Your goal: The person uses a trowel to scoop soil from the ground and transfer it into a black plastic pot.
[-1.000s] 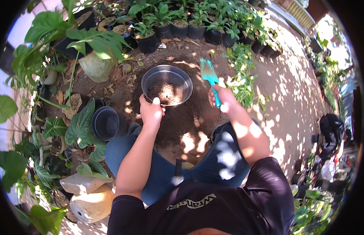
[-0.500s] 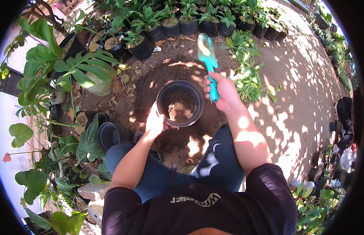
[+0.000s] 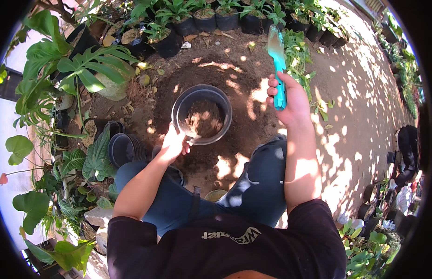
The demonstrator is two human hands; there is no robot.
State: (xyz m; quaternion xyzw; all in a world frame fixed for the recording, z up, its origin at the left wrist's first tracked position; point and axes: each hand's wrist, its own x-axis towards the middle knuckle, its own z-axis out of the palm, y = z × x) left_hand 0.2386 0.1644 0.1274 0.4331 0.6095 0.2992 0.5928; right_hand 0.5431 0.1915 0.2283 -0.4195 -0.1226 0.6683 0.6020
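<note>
My left hand [image 3: 174, 143] grips the near-left rim of a round black plant pot [image 3: 226, 122], its fingers wrapped over the edge. Brown soil [image 3: 205, 122] lies in the bottom of the pot, dappled with sunlight. Off to the right, my right hand [image 3: 291, 100] is closed round the handle of a turquoise garden trowel [image 3: 277, 53]. The trowel points up and away from me, its blade soiled with dirt and raised clear of the pot.
Nested black pots [image 3: 125, 149] lie beside my left knee. Large-leaved plants [image 3: 92, 74] crowd the left side. Potted seedlings [image 3: 204, 21] in black bags line the far edge, and pulled green plants [image 3: 297, 56] lie on the ground [image 3: 360, 107] behind the trowel.
My right hand has swung the trowel away to the right and a little farther off. The pot in my left hand has shifted slightly left, and more soil shows inside it.
</note>
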